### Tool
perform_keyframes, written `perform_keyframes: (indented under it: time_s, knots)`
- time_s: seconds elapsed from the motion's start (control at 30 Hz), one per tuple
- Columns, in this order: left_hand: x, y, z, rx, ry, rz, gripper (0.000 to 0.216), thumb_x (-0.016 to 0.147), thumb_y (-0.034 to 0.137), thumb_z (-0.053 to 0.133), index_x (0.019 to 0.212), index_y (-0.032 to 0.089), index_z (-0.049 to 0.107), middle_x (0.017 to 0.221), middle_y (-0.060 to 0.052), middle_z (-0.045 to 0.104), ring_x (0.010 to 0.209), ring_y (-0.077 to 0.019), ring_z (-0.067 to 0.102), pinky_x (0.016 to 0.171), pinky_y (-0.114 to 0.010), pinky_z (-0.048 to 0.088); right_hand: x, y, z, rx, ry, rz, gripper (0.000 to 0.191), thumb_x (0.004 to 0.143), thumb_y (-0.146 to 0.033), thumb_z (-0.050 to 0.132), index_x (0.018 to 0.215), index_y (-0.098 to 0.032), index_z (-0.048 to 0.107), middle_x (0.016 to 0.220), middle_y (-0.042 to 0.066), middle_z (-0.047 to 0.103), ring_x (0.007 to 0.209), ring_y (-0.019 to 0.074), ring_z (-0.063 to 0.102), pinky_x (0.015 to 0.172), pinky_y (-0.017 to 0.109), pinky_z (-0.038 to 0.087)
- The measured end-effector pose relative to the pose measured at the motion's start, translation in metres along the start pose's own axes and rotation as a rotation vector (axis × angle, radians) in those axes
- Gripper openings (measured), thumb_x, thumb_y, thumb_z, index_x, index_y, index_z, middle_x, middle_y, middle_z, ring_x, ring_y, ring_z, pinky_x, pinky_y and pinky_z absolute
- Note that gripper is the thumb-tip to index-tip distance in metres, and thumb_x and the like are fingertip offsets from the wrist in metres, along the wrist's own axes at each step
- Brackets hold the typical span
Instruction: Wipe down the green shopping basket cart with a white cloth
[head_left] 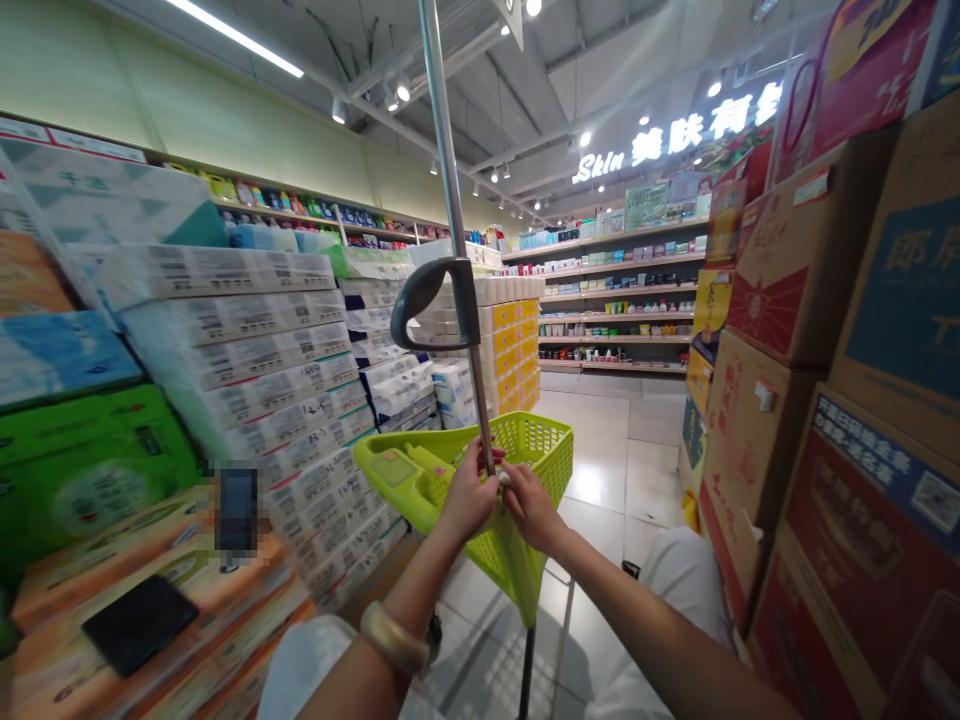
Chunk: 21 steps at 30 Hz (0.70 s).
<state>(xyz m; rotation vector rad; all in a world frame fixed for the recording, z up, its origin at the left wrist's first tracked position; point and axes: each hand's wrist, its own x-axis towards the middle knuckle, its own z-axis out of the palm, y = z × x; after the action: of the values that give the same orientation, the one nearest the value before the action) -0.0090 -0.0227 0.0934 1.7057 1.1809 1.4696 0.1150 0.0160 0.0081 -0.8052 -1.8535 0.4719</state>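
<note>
A slim metal pole (448,150) rises in front of me, with a grey looped handle (471,305) fixed partway up it. Below the handle is a lime-green plastic basket (556,455) with perforated walls, close against the pole. My left hand (472,485), its wrist in a gold-coloured bangle, has its fingers closed around the pole at the basket. Just right of it, my right hand (529,505) is closed in a pinch against the pole, beside a tiny white bit. What its fingertips hold is hidden.
Wrapped paper packs (277,350) are stacked at left. Nearer, orange packs (247,620) carry a black flat object (140,625) and a phone-like blurred item (238,510). Cardboard cartons (772,270) tower closely at right. Stocked shelves (615,262) stand beyond the tiled floor (592,480).
</note>
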Motion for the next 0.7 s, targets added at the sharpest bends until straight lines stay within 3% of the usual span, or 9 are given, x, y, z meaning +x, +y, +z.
perform_keyframes:
  time_s: [0.1, 0.17, 0.4, 0.5, 0.63, 0.7]
  knots:
    - [-0.004, 0.003, -0.005, -0.02, -0.04, 0.019, 0.046, 0.065, 0.008, 0.053, 0.109, 0.021, 0.052, 0.097, -0.003, 0.065, 0.096, -0.0186, 0.063, 0.091, -0.037, 0.049, 0.009, 0.005, 0.002, -0.128, 0.059, 0.205, 0.043, 0.088, -0.02, 0.041, 0.13, -0.019, 0.049, 0.113, 0.013, 0.057, 0.107, 0.0256, 0.054, 0.097, 0.044, 0.042]
    - [-0.007, 0.005, -0.006, -0.03, -0.047, 0.027, 0.045, 0.065, 0.009, 0.053, 0.109, 0.02, 0.052, 0.097, -0.003, 0.065, 0.096, -0.0183, 0.063, 0.091, -0.037, 0.05, 0.012, 0.005, 0.005, -0.153, 0.061, 0.251, 0.043, 0.086, -0.019, 0.043, 0.129, -0.017, 0.047, 0.112, 0.012, 0.058, 0.106, 0.0251, 0.054, 0.095, 0.043, 0.042]
    - [-0.015, 0.011, -0.019, -0.037, -0.094, 0.013, 0.043, 0.067, 0.015, 0.055, 0.11, 0.019, 0.052, 0.1, -0.005, 0.066, 0.097, -0.0186, 0.065, 0.09, -0.036, 0.051, -0.002, -0.01, 0.01, -0.125, -0.093, -0.033, 0.023, 0.09, -0.021, 0.039, 0.108, -0.022, 0.053, 0.1, 0.005, 0.062, 0.092, 0.0197, 0.055, 0.086, 0.034, 0.042]
    - [-0.016, 0.01, -0.027, -0.01, -0.111, 0.038, 0.045, 0.067, 0.014, 0.053, 0.111, 0.019, 0.051, 0.101, -0.006, 0.067, 0.099, -0.0191, 0.064, 0.092, -0.037, 0.051, -0.006, -0.002, 0.006, -0.177, -0.1, -0.009, 0.024, 0.086, -0.017, 0.04, 0.104, -0.022, 0.056, 0.095, 0.004, 0.062, 0.089, 0.0191, 0.053, 0.083, 0.032, 0.041]
    - [-0.017, 0.007, -0.034, 0.089, -0.095, 0.077, 0.049, 0.065, 0.01, 0.049, 0.114, 0.018, 0.049, 0.103, -0.006, 0.068, 0.099, -0.0179, 0.065, 0.097, -0.038, 0.049, -0.007, 0.01, 0.005, -0.226, 0.013, 0.135, 0.025, 0.084, -0.015, 0.042, 0.101, -0.018, 0.06, 0.095, 0.007, 0.062, 0.091, 0.0201, 0.053, 0.084, 0.033, 0.042]
    - [-0.018, 0.006, -0.034, 0.147, -0.075, 0.087, 0.048, 0.066, 0.01, 0.049, 0.113, 0.018, 0.048, 0.105, -0.007, 0.068, 0.099, -0.0182, 0.066, 0.096, -0.038, 0.049, -0.007, 0.006, 0.011, -0.203, 0.032, 0.133, 0.024, 0.085, -0.015, 0.042, 0.099, -0.018, 0.061, 0.098, 0.008, 0.061, 0.093, 0.0199, 0.053, 0.086, 0.034, 0.043]
